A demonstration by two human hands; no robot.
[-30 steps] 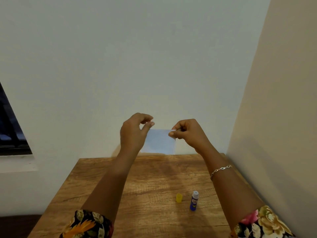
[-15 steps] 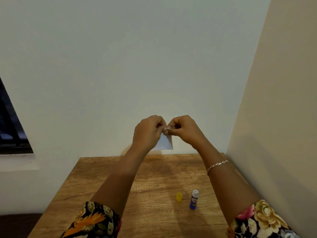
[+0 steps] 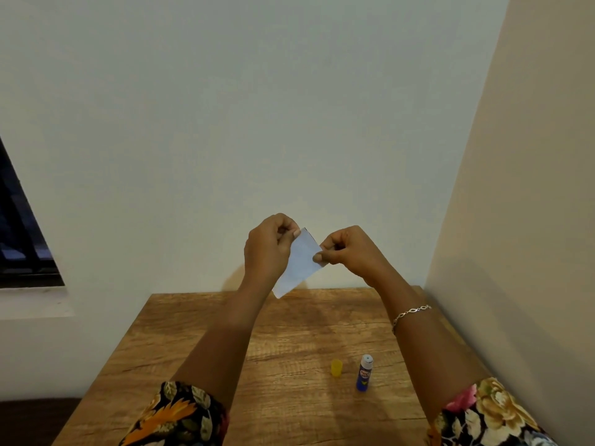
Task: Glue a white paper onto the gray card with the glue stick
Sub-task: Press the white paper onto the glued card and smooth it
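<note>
A small pale sheet [image 3: 299,265] hangs tilted in the air above the far edge of the wooden table [image 3: 289,333]. I cannot tell whether it is the white paper, the gray card, or both pressed together. My left hand [image 3: 269,246] pinches its upper corner. My right hand [image 3: 347,252] pinches its right edge. The blue glue stick [image 3: 364,376] stands upright and uncapped on the table between my forearms. Its yellow cap [image 3: 336,368] sits just to its left.
A white wall stands right behind the table and a beige wall [image 3: 515,252] closes in on the right. A dark window [image 3: 19,239] is at the far left. My floral sleeves cover the table's near corners.
The sheet was held flat between spread hands a second ago. My hands came together at its top, and have since drawn slightly apart with the sheet turned to a slant.
</note>
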